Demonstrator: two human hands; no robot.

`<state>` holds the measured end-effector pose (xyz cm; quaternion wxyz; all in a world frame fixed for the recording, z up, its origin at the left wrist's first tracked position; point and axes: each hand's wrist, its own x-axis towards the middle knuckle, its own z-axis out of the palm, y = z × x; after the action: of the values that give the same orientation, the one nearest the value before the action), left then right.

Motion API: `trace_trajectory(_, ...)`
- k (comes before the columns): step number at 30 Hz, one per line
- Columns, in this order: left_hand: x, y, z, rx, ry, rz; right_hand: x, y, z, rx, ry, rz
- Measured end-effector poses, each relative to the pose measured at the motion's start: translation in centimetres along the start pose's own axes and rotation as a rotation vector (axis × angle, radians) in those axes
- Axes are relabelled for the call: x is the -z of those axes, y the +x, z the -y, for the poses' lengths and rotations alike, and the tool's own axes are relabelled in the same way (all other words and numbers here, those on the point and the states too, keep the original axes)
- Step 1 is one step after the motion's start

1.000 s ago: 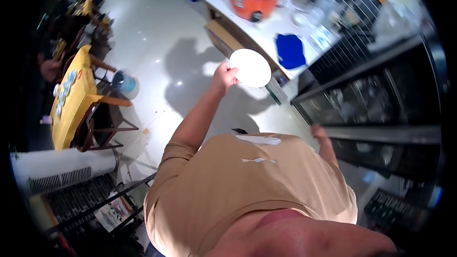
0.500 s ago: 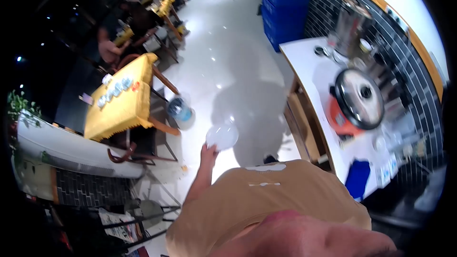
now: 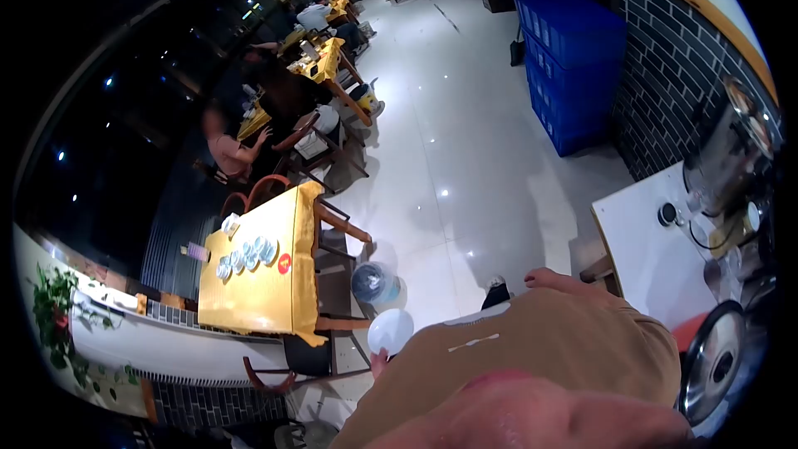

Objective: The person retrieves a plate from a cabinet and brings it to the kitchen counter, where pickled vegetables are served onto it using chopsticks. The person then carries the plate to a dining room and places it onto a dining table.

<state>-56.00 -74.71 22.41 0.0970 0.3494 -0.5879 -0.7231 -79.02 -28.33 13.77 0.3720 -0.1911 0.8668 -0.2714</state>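
A round white plate [image 3: 391, 332] is in my left hand [image 3: 380, 360], whose fingers pinch its near rim. I hold it low in front of my body, and it overlaps a wooden table leg in the view. My right hand [image 3: 544, 278] is out past the right side of my shirt, near the corner of the white counter [image 3: 642, 229]. It holds nothing that I can see, and its fingers look loosely extended. Beyond the plate, a clear bin with a blue base [image 3: 375, 283] stands on the floor.
At left, a yellow-clothed table [image 3: 249, 303] carries several wrapped tableware sets [image 3: 247, 257]. People sit at tables beyond it. Blue crates [image 3: 573, 66] are stacked by the brick wall. On the counter are a metal urn [image 3: 727, 154] and an orange cooker with a glass lid [image 3: 713, 362].
My view has moved forward and turned left. The yellow table and bin are nearer, and the counter has slid right. My right hand has come into view; my left still holds the plate.
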Motion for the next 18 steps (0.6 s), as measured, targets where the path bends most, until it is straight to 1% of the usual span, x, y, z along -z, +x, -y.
trace_trajectory(1, -1.4, 4.1, 0.2, -0.198, -0.137, 0.284, 2.0, 2.3, -0.6, -0.028, 0.005, 0.009)
trace_trajectory(2, -5.7, 8.6, -2.0, -0.409, -0.293, 0.579, 4.5, 3.5, -0.6, -0.070, 0.054, -0.001)
trace_trajectory(3, -9.2, 11.7, -3.8, -0.168, -0.140, 0.353, 6.7, 4.4, -0.8, -0.105, 0.097, -0.009)
trace_trajectory(4, -13.9, 13.8, -7.2, 0.101, -0.038, 0.157, 9.1, 5.2, -1.0, -0.138, 0.155, -0.030)
trace_trajectory(5, -17.4, 17.0, -10.3, -0.109, 0.256, 0.340, 11.6, 5.7, -0.9, -0.167, 0.224, -0.055)
trace_trajectory(7, -26.7, 22.9, -14.2, 0.180, -0.306, 0.355, 16.8, 6.7, -0.7, -0.220, 0.365, -0.123)
trace_trajectory(8, -31.2, 25.5, -16.7, 0.141, -0.371, 0.473, 19.7, 7.3, -0.2, -0.240, 0.438, -0.162)
trace_trajectory(10, -39.2, 31.1, -20.1, 0.183, -0.364, 0.649, 25.6, 9.4, 0.8, -0.260, 0.579, -0.242)
trace_trajectory(12, -46.9, 36.3, -22.4, 0.197, -0.368, 0.737, 31.7, 12.7, 1.9, -0.251, 0.710, -0.307)
trace_trajectory(15, -57.4, 43.0, -25.9, 0.213, -0.384, 0.827, 41.4, 19.2, 3.2, -0.137, 0.887, -0.299)
trace_trajectory(17, -62.6, 46.8, -27.0, 0.227, -0.413, 0.842, 48.0, 24.6, 3.5, 0.018, 1.012, -0.197)
trace_trajectory(18, -65.3, 49.2, -28.0, 0.210, -0.436, 0.854, 52.7, 27.9, 4.2, 0.116, 1.069, -0.149)
